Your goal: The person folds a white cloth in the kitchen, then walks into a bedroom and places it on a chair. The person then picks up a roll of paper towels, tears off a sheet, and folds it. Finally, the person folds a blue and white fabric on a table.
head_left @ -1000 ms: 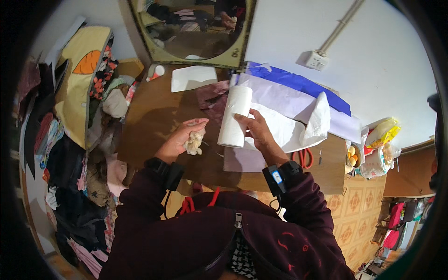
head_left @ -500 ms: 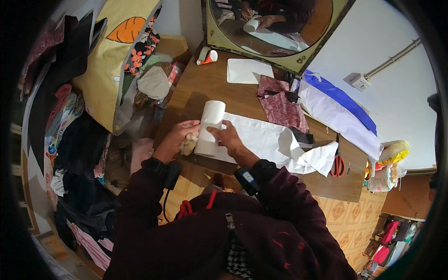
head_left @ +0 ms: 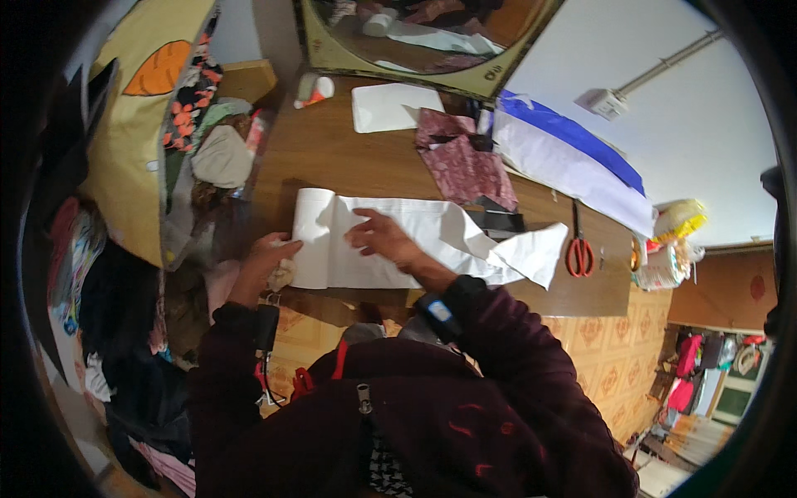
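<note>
A white roll of cloth-like material (head_left: 311,236) lies on the wooden table in front of me, its loose strip (head_left: 423,236) stretching to the right and ending in a crumpled, folded-over part. My left hand (head_left: 267,259) is at the roll's left edge, fingertips near or touching it. Its lower fingers are curled about a small crumpled beige wad (head_left: 281,275), partly hidden by the hand; I cannot make out its kind. Over the strip, just right of the roll, my right hand (head_left: 383,238) is open, fingers apart and holding nothing.
Red-handled scissors (head_left: 579,256) lie right of the strip. Behind it are patterned maroon cloth (head_left: 465,158), a white sheet (head_left: 397,108), a small red-and-white tube (head_left: 315,90) and blue-and-white material (head_left: 573,166). A framed mirror (head_left: 415,73) stands at the back; piled clothes (head_left: 141,307) lie left.
The roll has turned from slightly slanted to lying square with its strip, which is flatter beside it. My right hand has let go of the roll and opened above the strip. The view has shifted.
</note>
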`<state>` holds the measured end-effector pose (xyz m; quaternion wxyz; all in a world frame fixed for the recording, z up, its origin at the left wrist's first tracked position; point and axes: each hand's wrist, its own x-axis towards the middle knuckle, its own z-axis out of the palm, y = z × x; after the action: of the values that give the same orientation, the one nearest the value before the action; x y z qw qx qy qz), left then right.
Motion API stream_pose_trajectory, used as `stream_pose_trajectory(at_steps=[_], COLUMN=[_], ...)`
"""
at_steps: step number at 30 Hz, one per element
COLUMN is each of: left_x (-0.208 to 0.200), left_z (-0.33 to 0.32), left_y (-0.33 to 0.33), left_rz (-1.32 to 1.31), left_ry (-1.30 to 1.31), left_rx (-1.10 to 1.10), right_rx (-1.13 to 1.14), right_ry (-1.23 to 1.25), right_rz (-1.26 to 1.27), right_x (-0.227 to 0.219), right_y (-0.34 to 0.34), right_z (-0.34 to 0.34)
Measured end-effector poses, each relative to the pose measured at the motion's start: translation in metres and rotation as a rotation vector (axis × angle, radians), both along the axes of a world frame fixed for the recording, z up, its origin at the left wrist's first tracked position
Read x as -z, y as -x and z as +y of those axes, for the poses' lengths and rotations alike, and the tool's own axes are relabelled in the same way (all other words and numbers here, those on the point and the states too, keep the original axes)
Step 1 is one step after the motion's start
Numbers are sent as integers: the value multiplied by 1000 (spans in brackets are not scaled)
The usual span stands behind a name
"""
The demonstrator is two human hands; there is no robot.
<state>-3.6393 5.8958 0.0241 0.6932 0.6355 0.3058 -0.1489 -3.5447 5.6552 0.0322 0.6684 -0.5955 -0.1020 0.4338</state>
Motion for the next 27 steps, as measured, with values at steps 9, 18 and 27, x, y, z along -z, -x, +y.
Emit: stream_pose_trajectory(at_steps=[9, 18, 27], left_x=[8, -25, -23], left_z=[6, -20, -31], left_y=[-1, -4, -9], left_rz=[44, 32, 35], left_ry=[122, -39, -103], left_rx=[10, 92, 74], right_rx=[596, 379, 711], right_ry=[779, 1143, 572], right_rz=[-612, -838, -442], right_x=[-44, 27, 5], right_y=[-2, 43, -15], right_z=[-319, -354, -381])
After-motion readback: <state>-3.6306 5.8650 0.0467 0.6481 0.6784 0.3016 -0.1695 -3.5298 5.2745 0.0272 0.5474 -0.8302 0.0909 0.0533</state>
